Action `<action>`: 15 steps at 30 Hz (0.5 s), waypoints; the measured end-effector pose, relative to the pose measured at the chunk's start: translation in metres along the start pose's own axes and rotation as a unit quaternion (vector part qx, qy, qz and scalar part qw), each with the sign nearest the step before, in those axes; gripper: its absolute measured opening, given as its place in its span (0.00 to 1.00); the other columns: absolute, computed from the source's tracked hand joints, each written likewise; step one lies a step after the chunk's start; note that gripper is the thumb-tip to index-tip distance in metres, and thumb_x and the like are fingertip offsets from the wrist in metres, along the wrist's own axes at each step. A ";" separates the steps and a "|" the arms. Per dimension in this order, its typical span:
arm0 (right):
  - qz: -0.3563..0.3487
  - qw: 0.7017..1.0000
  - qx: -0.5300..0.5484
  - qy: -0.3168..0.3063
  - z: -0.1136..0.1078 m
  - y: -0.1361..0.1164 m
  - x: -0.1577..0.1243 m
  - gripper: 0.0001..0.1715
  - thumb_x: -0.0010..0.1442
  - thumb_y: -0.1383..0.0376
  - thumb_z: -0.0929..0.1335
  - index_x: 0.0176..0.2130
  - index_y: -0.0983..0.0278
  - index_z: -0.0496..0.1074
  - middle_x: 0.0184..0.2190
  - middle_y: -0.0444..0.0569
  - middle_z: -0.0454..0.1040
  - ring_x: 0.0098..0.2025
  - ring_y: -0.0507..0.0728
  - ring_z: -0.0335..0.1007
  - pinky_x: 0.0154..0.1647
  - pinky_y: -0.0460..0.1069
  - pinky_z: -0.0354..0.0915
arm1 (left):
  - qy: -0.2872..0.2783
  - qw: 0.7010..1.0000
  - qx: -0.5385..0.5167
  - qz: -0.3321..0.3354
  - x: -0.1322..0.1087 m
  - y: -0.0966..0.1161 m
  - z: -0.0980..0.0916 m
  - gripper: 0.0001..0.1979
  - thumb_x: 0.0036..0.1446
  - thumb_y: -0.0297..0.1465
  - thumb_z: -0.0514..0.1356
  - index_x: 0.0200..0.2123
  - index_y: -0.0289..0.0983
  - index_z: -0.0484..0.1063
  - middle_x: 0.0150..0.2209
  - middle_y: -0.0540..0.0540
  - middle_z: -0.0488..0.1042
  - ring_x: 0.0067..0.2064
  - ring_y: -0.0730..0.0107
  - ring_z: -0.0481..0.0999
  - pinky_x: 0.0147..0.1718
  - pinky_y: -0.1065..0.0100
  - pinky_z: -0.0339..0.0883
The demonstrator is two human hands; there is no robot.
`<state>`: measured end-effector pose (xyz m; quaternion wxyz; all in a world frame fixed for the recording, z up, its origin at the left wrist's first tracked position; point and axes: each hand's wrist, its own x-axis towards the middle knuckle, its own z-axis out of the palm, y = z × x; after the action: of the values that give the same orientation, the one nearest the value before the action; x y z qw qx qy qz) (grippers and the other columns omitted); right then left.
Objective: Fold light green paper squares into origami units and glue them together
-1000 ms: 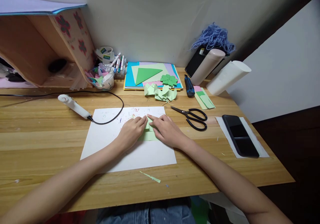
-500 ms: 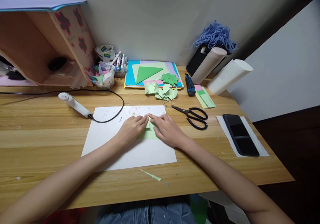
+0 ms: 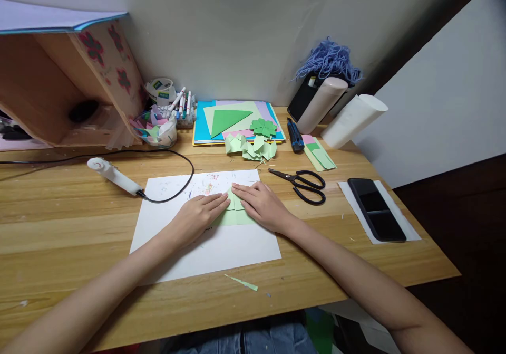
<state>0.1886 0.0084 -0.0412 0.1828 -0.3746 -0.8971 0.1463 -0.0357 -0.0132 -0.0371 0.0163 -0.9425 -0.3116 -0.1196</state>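
Rests both hands on a light green paper (image 3: 237, 217), lying on a white sheet (image 3: 233, 246) near the front of a wooden desk (image 3: 59, 227). Lays the left hand (image 3: 197, 214) along the upper left of the paper, fingers straight, and the right hand (image 3: 263, 204) over the right side, fingers likewise stretched out toward the top. Clenches neither hand; keeps to a flat, released touch on both sides. Cannot tell the exact position of the left thumb. Shows, between the hands, two folded flaps along a central seam, above a plain lower strip; hides the outer edges under palms and fingers. Has black-handled scissors (image 3: 294, 178) just right of the sheet, pointing left, and a thin green scrap (image 3: 242, 282) near the desk's front edge. Has a white corded tool (image 3: 114, 175) on the left, with a cable curving over the sheet's upper left corner. Shows, beyond the sheet, pale green folded pieces (image 3: 253, 148) beside a stack of coloured paper (image 3: 201, 119), topped with a green triangle (image 3: 229, 121) and a green clover shape (image 3: 263, 127). Has a blue-and-black cutter (image 3: 295, 135) to the right of the stack, next to small paper strips (image 3: 319, 153), and a phone (image 3: 375, 209) farther right.
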 end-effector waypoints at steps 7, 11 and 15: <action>0.037 0.999 0.019 0.020 0.005 0.000 0.002 0.21 0.60 0.62 0.61 0.53 0.59 0.64 0.54 0.42 0.64 0.40 0.56 0.58 0.44 0.55 0.59 | 0.070 0.997 -0.014 -0.007 -0.005 0.002 0.009 0.18 0.54 0.19 0.48 0.48 0.31 0.66 0.46 0.39 0.72 0.44 0.62 0.74 0.37 0.61 0.72; 0.039 0.999 0.023 0.017 0.004 0.000 0.001 0.21 0.60 0.61 0.61 0.53 0.58 0.64 0.54 0.42 0.65 0.41 0.56 0.59 0.45 0.55 0.59 | 0.087 0.996 -0.004 0.012 -0.004 0.003 0.009 0.17 0.55 0.20 0.48 0.47 0.31 0.66 0.45 0.39 0.73 0.43 0.63 0.74 0.36 0.62 0.72; 0.047 0.998 0.019 0.025 0.005 -0.002 0.002 0.20 0.60 0.60 0.61 0.52 0.58 0.65 0.53 0.42 0.66 0.40 0.56 0.59 0.45 0.54 0.59 | 0.104 0.993 0.029 0.040 -0.001 0.004 0.006 0.15 0.56 0.20 0.48 0.44 0.29 0.68 0.43 0.38 0.74 0.42 0.63 0.75 0.35 0.64 0.73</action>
<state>0.1838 0.0078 -0.0449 0.2051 -0.4166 -0.8707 0.1622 -0.0330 -0.0160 -0.0430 0.0801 -0.9358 -0.2739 -0.2071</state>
